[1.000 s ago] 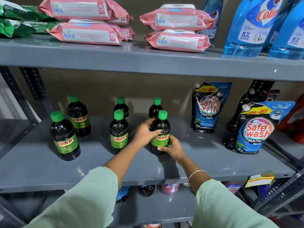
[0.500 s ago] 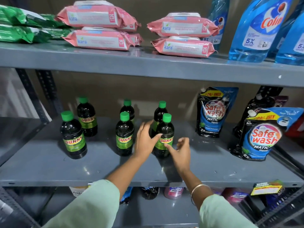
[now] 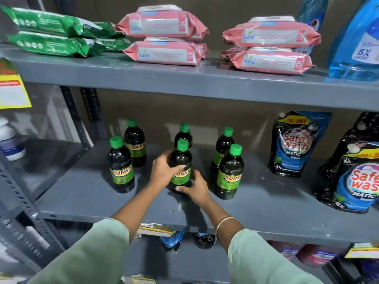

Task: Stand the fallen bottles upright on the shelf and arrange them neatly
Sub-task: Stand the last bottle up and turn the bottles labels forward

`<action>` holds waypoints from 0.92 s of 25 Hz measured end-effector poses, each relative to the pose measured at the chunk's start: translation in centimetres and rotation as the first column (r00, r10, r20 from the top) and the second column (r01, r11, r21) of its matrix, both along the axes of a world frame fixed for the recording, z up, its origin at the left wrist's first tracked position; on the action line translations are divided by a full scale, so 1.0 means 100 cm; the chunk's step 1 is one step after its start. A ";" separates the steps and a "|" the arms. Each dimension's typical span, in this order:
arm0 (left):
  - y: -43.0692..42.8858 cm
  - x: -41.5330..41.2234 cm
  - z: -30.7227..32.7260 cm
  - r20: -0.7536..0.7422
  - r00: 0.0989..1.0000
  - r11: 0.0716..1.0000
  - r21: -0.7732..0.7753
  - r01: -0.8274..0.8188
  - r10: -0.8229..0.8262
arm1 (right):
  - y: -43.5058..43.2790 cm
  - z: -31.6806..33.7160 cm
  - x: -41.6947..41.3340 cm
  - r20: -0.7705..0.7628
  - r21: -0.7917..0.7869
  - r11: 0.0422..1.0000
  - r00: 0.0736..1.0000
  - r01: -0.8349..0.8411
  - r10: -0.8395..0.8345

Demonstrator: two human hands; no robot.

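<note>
the middle front bottle [image 3: 181,167] stands upright on the grey metal shelf [image 3: 266,203], held between both hands. it is a round-shouldered plastic bottle of dark, near-black liquid with a ribbed green screw cap and a green "sunny" label. the left hand [image 3: 164,171] is wrapped around its left side at shoulder and label height, fingertips over the label's top edge. the right hand [image 3: 194,188] is clamped low on its right side near the base, thumb across the front.

five like bottles stand upright around it, in two loose rows: the front left bottle [image 3: 121,167], the back left bottle [image 3: 135,144], the back middle bottle [image 3: 184,134] just behind the held one, the back right bottle [image 3: 225,147] and the front right bottle [image 3: 230,173]. none lies on its side.

the shelf surface is smooth painted steel, glossy in patches. to the right stand soft, glossy detergent pouches [image 3: 295,144] with spouts. on the upper shelf [image 3: 184,77] lie stacked pink wipe packs [image 3: 164,36], crinkled green packs [image 3: 55,33] and a clear blue liquid bottle [image 3: 356,48]. pale green sleeves [image 3: 98,255] cover both forearms; a thin metal bangle [image 3: 226,221] circles the right wrist.
</note>
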State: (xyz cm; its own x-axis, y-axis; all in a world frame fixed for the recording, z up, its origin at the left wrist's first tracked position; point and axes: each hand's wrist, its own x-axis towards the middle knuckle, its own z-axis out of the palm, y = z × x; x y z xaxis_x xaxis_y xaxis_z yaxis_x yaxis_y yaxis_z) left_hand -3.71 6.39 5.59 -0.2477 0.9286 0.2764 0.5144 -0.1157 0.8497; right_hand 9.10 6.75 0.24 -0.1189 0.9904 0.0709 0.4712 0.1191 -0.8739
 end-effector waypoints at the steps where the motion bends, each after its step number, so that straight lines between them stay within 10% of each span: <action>1: 0.002 -0.003 0.001 -0.006 1.000 1.000 -0.007 0.014 -0.014 | 0.003 -0.001 -0.006 -0.004 -0.010 1.000 1.000 0.021 -0.021; 15: -0.025 -0.017 -0.012 0.010 1.000 0.993 0.118 -0.010 0.009 | -0.036 -0.010 -0.031 -0.172 0.211 0.898 0.919 0.386 -0.354; 19: -0.053 -0.048 -0.018 0.002 0.938 0.868 0.378 -0.323 0.348 | -0.055 -0.012 -0.070 -0.049 0.238 0.966 0.995 0.096 -0.087; 23: -0.042 -0.118 -0.001 0.183 0.886 0.862 0.214 -0.458 0.426 | -0.039 -0.002 -0.114 0.031 0.124 0.984 0.991 -0.131 0.129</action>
State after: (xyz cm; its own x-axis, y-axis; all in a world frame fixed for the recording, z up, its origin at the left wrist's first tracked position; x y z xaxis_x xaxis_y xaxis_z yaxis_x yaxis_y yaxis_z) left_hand -15.51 2.20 5.50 -0.6636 0.6198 0.4189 0.4525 -0.1134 0.8845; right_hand -2.27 2.83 0.09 -0.2491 0.9498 0.1892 0.4641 0.2885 -0.8375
